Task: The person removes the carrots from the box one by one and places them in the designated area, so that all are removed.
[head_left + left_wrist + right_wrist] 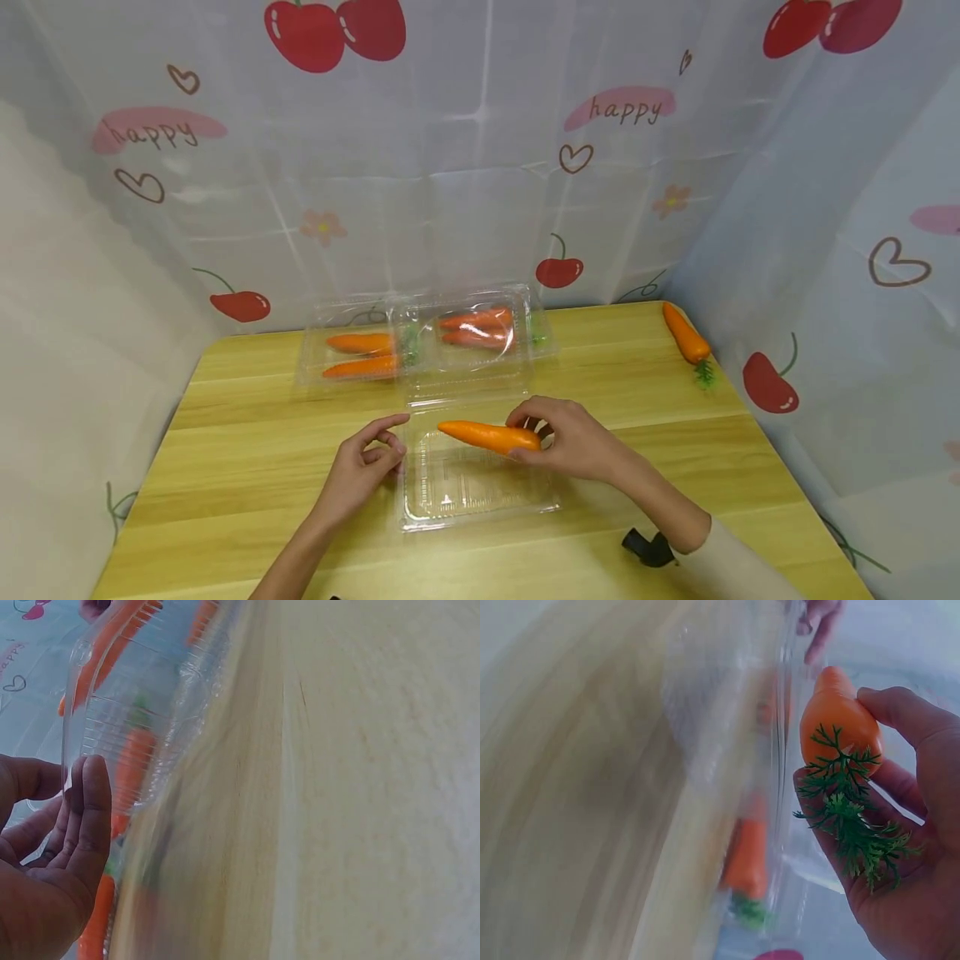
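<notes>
An open clear plastic clamshell container (442, 518) lies on the table, its lid hinged up and back. My right hand (573, 437) grips an orange carrot (480, 434) by its thick end, just above the container's base, with the tip toward the left. Green leaves (855, 832) hang from that carrot against the palm in the right wrist view. At the base's left edge is my left hand (365, 467). Its thumb and fingers (94, 802) lie on either side of the clear rim and pinch it.
Behind the lid, clear packs hold carrots: one pair (360, 343) on the left, and another pair (480, 337) seen through the lid. A loose carrot (684, 333) lies at the table's far right corner. Printed curtains (465, 208) stand around the table. A black object (647, 547) is by the right forearm.
</notes>
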A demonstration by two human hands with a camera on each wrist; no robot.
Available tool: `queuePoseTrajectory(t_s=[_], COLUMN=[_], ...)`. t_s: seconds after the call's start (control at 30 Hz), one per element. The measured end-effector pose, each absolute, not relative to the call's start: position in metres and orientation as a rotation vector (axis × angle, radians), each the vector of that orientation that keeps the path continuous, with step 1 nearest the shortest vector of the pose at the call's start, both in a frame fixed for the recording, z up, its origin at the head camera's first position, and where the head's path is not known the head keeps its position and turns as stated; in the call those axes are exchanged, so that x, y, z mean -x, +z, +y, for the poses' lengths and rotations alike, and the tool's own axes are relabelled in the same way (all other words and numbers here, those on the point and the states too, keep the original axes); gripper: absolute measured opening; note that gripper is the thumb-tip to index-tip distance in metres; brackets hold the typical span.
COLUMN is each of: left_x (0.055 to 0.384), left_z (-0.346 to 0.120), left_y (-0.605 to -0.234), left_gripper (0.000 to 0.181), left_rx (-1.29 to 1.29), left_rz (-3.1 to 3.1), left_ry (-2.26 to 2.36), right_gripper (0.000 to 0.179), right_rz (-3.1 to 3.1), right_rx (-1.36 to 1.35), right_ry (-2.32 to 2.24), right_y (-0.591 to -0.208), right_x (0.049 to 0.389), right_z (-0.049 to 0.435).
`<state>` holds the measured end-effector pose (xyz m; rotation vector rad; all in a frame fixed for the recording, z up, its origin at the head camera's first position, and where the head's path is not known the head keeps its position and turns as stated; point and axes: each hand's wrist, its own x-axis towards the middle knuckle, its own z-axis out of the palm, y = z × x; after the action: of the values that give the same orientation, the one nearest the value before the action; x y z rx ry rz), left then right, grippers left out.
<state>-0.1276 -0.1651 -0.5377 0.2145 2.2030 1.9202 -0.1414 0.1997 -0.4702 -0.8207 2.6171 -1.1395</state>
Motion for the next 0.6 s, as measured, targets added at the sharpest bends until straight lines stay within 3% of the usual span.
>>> queuePoseTrajectory(t_s=[0.6], left_x=[0.128], left_z=[-0.164], left_y=[-0.537], left_gripper=[0.047], left_rx=[-0.218], left_rz=[2.185], left_ry=[1.931], right_gripper=[0.029], right_rz=[2.783], right_rx=[0.367], right_ry=[-1.685], right_y=[-0.491], right_x=[0.146], right_z=[0.276])
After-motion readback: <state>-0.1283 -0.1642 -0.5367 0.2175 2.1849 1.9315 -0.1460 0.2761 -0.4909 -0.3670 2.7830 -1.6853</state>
